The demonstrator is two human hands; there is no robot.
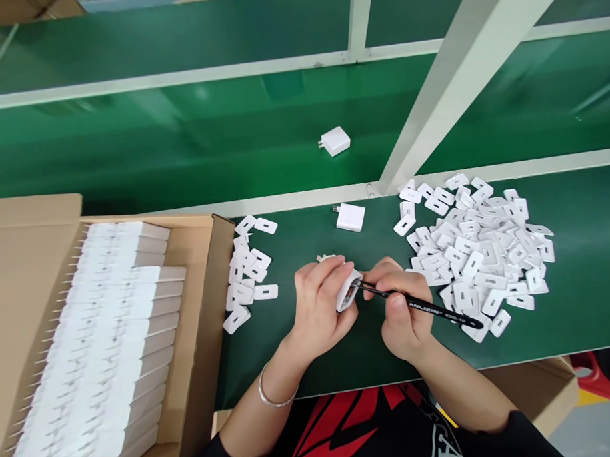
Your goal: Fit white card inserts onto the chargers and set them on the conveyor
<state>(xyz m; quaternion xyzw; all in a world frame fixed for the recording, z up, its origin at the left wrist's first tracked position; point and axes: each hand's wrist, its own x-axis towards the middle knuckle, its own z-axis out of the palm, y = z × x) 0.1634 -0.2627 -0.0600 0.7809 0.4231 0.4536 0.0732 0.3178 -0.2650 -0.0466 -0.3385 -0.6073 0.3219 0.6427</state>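
My left hand (318,302) is closed around a white charger housing (347,293), whose open end faces right and shows parts inside. Black tweezers (432,309) are pinched in my right hand (405,308), with their tips at the housing's opening. What the tips touch inside is too small to make out. Beyond my hands, a white charger (350,217) with prongs lies on the green table. To the right is a large heap of small white slotted covers (484,251). A smaller group of such covers (243,293) lies left of my left hand.
On the left stands an open cardboard box (201,331) holding rows of white chargers (116,335). Another charger (335,141) lies behind the table's back rail. A slanting pale post (440,93) rises there. The green table (329,383) ends close to my body.
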